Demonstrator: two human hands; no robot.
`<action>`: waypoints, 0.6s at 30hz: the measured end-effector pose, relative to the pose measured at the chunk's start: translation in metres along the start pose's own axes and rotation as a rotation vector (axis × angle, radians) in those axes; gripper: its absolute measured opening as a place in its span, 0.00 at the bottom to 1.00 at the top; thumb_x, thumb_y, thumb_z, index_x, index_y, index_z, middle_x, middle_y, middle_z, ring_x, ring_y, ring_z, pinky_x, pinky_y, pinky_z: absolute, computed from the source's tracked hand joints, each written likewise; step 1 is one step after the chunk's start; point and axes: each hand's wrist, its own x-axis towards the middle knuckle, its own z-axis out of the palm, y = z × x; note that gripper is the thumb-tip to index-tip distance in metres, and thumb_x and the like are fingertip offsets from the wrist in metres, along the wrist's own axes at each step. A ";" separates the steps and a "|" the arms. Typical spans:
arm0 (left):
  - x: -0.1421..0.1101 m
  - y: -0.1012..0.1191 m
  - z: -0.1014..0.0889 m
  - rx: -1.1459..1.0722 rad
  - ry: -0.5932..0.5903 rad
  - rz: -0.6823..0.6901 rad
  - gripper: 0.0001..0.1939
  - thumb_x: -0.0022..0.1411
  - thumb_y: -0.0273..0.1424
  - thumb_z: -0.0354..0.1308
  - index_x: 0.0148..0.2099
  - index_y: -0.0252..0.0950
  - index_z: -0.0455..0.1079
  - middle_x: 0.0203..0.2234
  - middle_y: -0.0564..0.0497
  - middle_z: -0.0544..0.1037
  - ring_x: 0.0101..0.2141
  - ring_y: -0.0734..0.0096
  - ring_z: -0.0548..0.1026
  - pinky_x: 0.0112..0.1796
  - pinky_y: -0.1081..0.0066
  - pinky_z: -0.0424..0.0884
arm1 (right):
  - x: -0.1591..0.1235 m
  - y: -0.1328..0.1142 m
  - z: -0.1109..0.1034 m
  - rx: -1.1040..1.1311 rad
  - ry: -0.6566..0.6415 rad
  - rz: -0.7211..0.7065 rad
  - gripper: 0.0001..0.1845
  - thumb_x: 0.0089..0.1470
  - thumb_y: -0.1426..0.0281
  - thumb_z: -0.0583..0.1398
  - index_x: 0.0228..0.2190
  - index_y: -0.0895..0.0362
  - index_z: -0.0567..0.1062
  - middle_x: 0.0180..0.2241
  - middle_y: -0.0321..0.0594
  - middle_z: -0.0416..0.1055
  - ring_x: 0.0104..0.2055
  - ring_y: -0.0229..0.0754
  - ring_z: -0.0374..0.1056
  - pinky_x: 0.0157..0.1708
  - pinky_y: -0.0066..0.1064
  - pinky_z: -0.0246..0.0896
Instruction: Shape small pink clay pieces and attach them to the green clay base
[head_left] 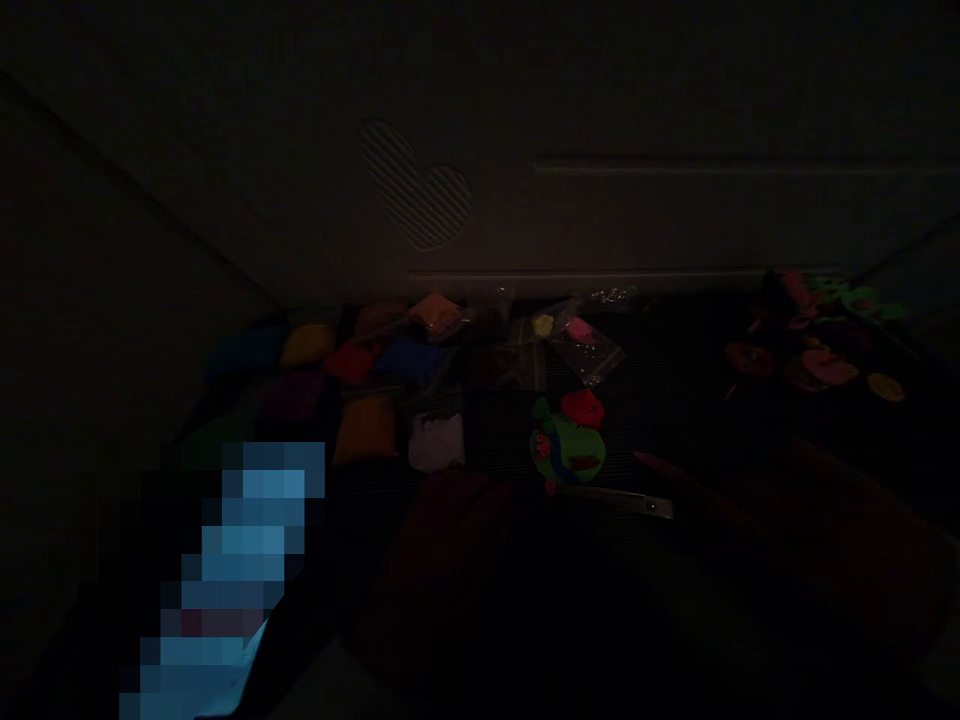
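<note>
Very dim light. Right of lower centre: green modelling-clay piece [589,440] on dark counter [675,370], bearing blue strip [556,458], brown patch [585,462] and small red-orange decoration [542,446]. Red clay lump [583,407] at upper right edge, apparently touching. Just below, metal scissors [619,497], pivot toward the right, far end at the green edge; contact or mere overlap, cannot tell.

Left hand [442,565] at lower centre, below white clay packet [437,441]; fingers deep in shadow, wide, narrow or holding, cannot tell. Right hand [847,550] at lower right, pointed pinkish tip [649,459] directed at the clay; fingertip or tool, cannot tell, nor spread of fingers. Lower left: lit screen [240,560], pixelated.

Handling, by judgement: brighten the light first. Steady green piece by the rim, with light pressure; soft clay, likely prone to dents. Keep fingers clear of the blade line. Approach small details from straight above, without dragging across blue strip. Check for clay sticking to scissors before lifting either.
</note>
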 end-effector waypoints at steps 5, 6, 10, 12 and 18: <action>0.002 0.006 -0.005 -0.088 0.054 -0.105 0.14 0.51 0.28 0.55 0.42 0.35 0.66 0.35 0.48 0.70 0.38 0.69 0.66 0.36 0.69 0.67 | 0.000 -0.003 -0.003 0.005 0.016 -0.007 0.19 0.52 0.78 0.44 0.44 0.59 0.64 0.28 0.39 0.68 0.27 0.36 0.60 0.33 0.37 0.50; 0.003 0.008 -0.006 -0.121 0.062 -0.138 0.13 0.50 0.28 0.55 0.41 0.37 0.67 0.35 0.49 0.70 0.38 0.68 0.66 0.36 0.69 0.67 | 0.000 -0.003 -0.004 0.009 0.024 -0.013 0.18 0.52 0.78 0.44 0.43 0.59 0.65 0.28 0.39 0.69 0.27 0.37 0.61 0.33 0.37 0.50; 0.008 0.022 -0.016 -0.385 0.016 -0.397 0.11 0.52 0.30 0.54 0.40 0.43 0.68 0.36 0.53 0.72 0.37 0.70 0.69 0.37 0.69 0.66 | 0.002 -0.004 -0.013 0.004 0.066 -0.022 0.18 0.51 0.80 0.43 0.40 0.59 0.66 0.25 0.37 0.68 0.24 0.36 0.60 0.31 0.37 0.49; 0.012 0.030 -0.022 -0.584 -0.036 -0.645 0.11 0.54 0.32 0.52 0.40 0.45 0.67 0.36 0.55 0.73 0.37 0.72 0.70 0.37 0.71 0.66 | 0.003 -0.004 -0.019 0.000 0.072 -0.018 0.18 0.52 0.79 0.42 0.39 0.58 0.66 0.24 0.36 0.68 0.22 0.35 0.59 0.31 0.36 0.48; 0.023 0.044 -0.029 -1.338 -0.131 -1.107 0.12 0.53 0.33 0.53 0.42 0.43 0.67 0.34 0.53 0.76 0.34 0.73 0.73 0.33 0.76 0.67 | 0.000 -0.011 -0.031 0.065 0.067 0.106 0.16 0.54 0.76 0.43 0.38 0.55 0.65 0.24 0.34 0.68 0.23 0.36 0.60 0.32 0.36 0.48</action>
